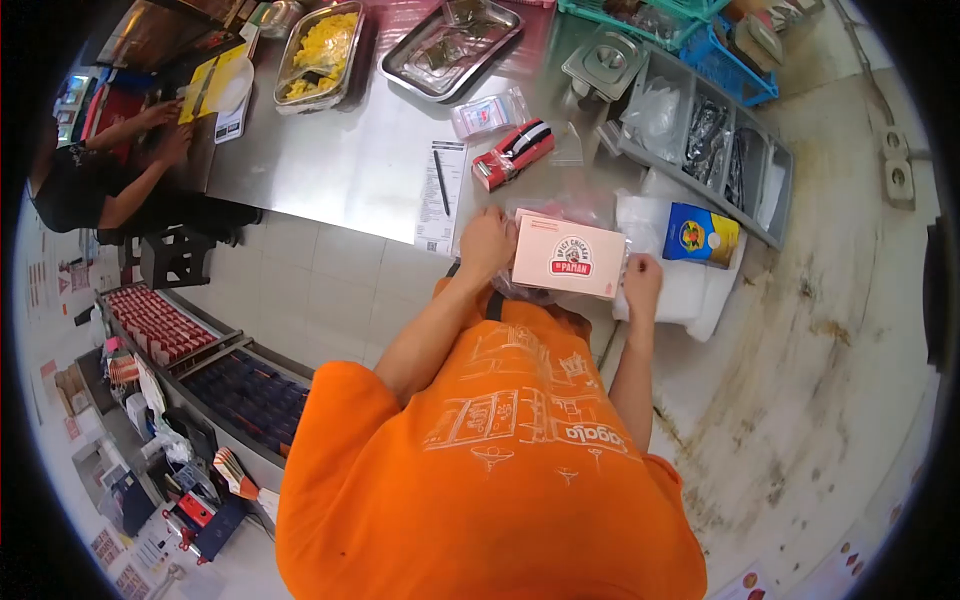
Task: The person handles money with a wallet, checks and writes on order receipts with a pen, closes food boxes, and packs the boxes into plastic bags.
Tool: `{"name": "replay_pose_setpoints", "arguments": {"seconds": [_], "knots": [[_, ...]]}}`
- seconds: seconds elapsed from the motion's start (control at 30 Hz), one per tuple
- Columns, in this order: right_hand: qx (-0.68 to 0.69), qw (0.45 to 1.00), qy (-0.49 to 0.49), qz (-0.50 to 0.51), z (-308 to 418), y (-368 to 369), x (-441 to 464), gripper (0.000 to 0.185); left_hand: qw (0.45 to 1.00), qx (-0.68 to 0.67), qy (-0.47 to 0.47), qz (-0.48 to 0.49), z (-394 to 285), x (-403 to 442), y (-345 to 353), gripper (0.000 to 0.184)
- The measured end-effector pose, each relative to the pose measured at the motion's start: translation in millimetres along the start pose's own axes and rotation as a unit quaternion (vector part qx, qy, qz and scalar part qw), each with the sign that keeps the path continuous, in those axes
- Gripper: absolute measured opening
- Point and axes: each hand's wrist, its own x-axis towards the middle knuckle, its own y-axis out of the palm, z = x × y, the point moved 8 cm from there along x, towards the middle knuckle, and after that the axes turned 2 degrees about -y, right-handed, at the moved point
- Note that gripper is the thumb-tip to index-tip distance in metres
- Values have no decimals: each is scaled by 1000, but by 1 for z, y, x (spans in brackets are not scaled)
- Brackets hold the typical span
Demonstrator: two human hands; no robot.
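A pale pink food box printed "Spicy Chicken Paman" lies at the near edge of the steel table, close to my body. Clear plastic bag film shows around its left, lower and right edges; how far the box sits inside cannot be made out. My left hand is closed at the left edge of box and bag. At the right edge my right hand is closed, fingers curled by the film. Both sets of fingertips are partly hidden. Just beyond lie a red and black stapler-like device and a receipt with a pen.
Beside my right hand are white plastic sheets and a blue-yellow packet. A grey cutlery organiser stands behind them. Farther back are a tray of yellow food and a metal tray. Another person's hands work at left.
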Motion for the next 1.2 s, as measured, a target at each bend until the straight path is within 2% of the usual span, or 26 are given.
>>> {"name": "replay_pose_setpoints", "arguments": {"seconds": [0.03, 0.1, 0.17, 0.23, 0.3, 0.37, 0.47, 0.5, 0.57, 0.63, 0.67, 0.8, 0.9, 1.1, 1.2], "knots": [[165, 981, 101, 4, 41, -24, -11, 22, 999, -17, 0, -36, 8, 0, -3, 34], [271, 960, 61, -44, 124, -50, -16, 23, 986, 29, 13, -164, 35, 6, -31, 42], [388, 919, 53, 35, 208, -36, -23, 24, 963, 65, -73, -252, 73, 15, -63, 54], [481, 862, 63, 147, 265, 13, -27, 29, 955, 66, -196, -213, 111, 23, -71, 61], [483, 846, 31, 224, 287, 89, -19, 38, 966, 15, -227, -127, 142, 39, -58, 68], [347, 912, 58, 210, 268, 156, -2, 48, 963, -19, -258, -74, 163, 46, -47, 69], [243, 955, 140, 99, 230, 205, 24, 39, 958, -100, -268, 28, 189, 55, -33, 60], [272, 938, 175, 126, 230, 217, 25, 43, 960, -102, -261, 9, 188, 54, -37, 55], [324, 896, 250, 172, 223, 230, 22, 50, 978, -46, -191, -75, 169, 53, -52, 59], [397, 858, 285, 158, 217, 238, 20, 47, 984, -41, -113, -133, 155, 56, -56, 64], [434, 836, 300, 150, 218, 245, 19, 46, 987, -43, -89, -128, 152, 61, -57, 65], [469, 828, 305, 32, 225, 248, -3, 36, 996, -43, -15, -82, 134, 81, -81, 65], [491, 815, 307, -15, 235, 244, -19, 33, 997, -23, 41, -62, 138, 95, -89, 61], [497, 824, 253, -104, 233, 251, -26, 26, 992, -5, 101, -72, 142, 138, -93, 53], [353, 925, 91, -109, 219, 255, -41, 21, 994, -7, 96, -55, 144, 154, -94, 51]]}}
